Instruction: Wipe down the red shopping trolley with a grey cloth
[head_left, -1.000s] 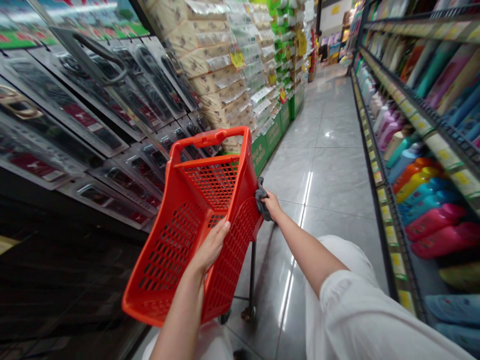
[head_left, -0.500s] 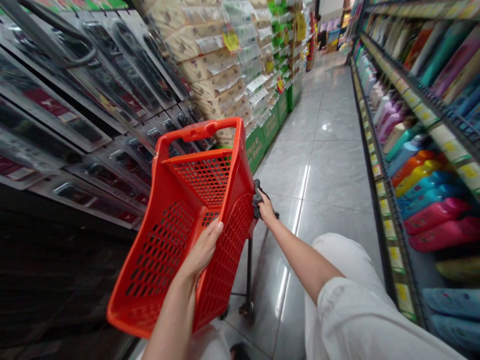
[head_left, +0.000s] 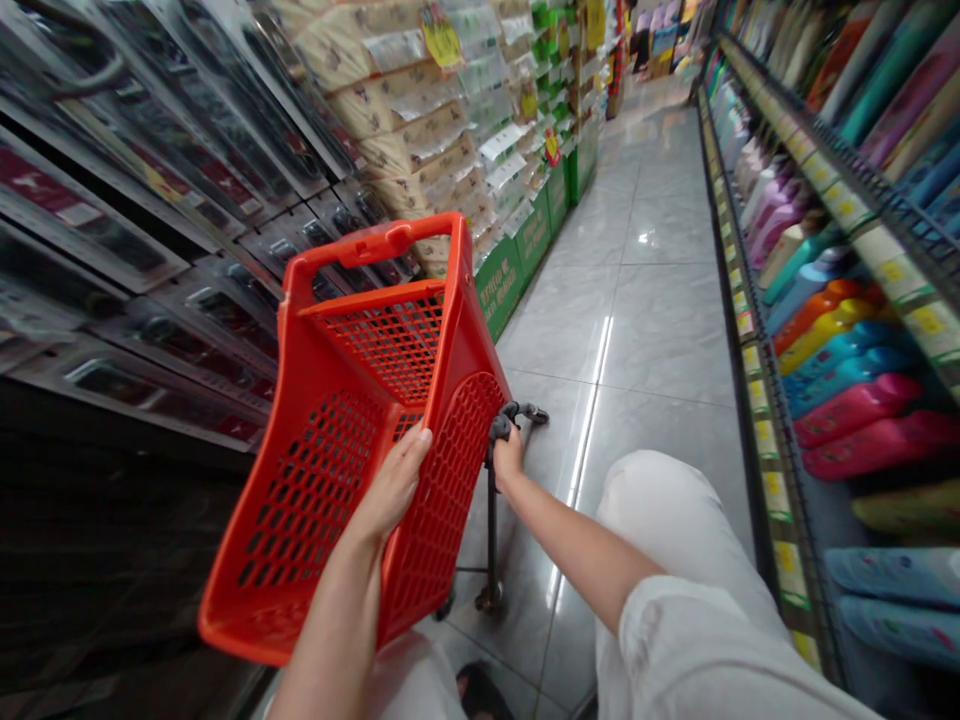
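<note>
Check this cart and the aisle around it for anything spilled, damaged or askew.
Nothing stands out. No spill shows on the floor, and the red cart shows no clear damage. It slants in the picture, but so does the bottle shelf at right, so the camera's angle may explain that.

Cart [head_left: 463, 300] sits R of hung pkgs [head_left: 279, 95], L hand [head_left: 396, 475] on its R rim; stacked pkgs [head_left: 409, 135] beyond; bottle shelf [head_left: 766, 440] far R.
</note>
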